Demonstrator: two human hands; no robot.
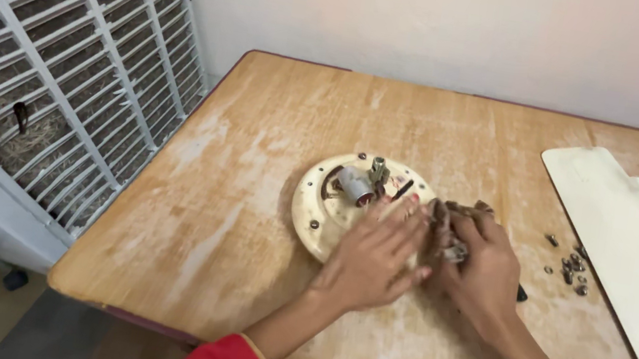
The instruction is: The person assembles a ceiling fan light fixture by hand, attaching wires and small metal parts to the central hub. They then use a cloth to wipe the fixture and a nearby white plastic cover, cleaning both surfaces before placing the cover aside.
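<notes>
On the wooden table (249,194), both hands (427,256) press the cream round plate (314,213), the right apparently grasping a metal part (455,251).

Soft, even indoor light, warm on the wooden table (265,197). Only faint shadows sit close under things there. No hard glare. Everything looks slightly soft, and lines bow towards the edges beyond the table.

Left hand (372,256) flat over the round cream motor plate (317,205) at mid-table. Right hand (481,265) just beside, curled around a small metal part (455,251). Loose screws (572,269) scattered toward the right edge, near a cream fan blade (634,246).
</notes>
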